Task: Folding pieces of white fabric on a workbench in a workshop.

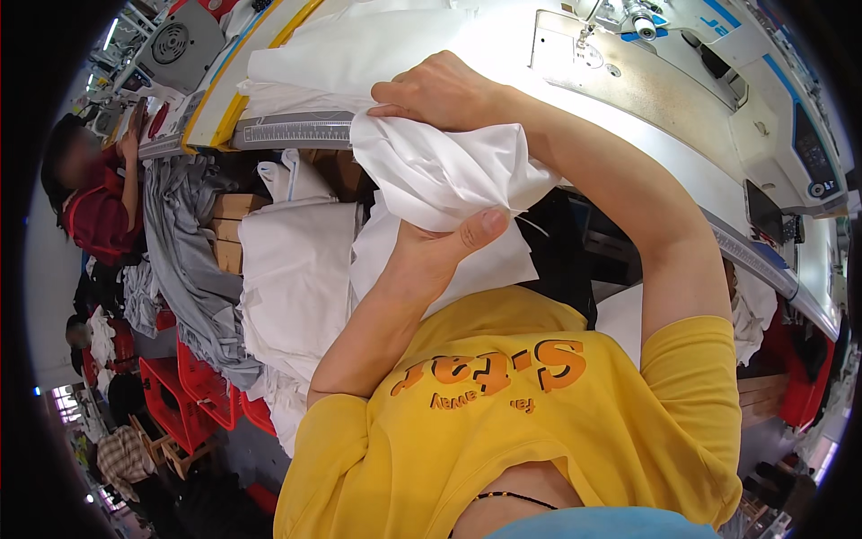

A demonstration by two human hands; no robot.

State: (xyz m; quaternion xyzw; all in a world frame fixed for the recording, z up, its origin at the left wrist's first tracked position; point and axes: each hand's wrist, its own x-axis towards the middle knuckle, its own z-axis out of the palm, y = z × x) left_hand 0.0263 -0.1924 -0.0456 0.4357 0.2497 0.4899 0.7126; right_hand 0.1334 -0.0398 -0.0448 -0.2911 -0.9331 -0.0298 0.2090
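Observation:
A bunched piece of white fabric (438, 168) is held at the front edge of the sewing table, above my lap. My left hand (451, 246) grips its lower side from below, with the thumb pressed on top near the fabric's edge. My right hand (434, 94) reaches across from the right and rests over the fabric's upper edge, its fingers curled; whether they pinch the cloth is partly hidden. Behind my right hand lies a stack of white fabric pieces (316, 64) on the table. More white cloth (471, 269) hangs below my left hand.
A sewing machine (774, 87) stands at the upper right, its needle area lit. A ruler strip (296, 131) runs along the table edge. White cloth (296, 263) and grey cloth (182, 242) hang at left, with red baskets (175, 397) below. A co-worker (101, 195) is at far left.

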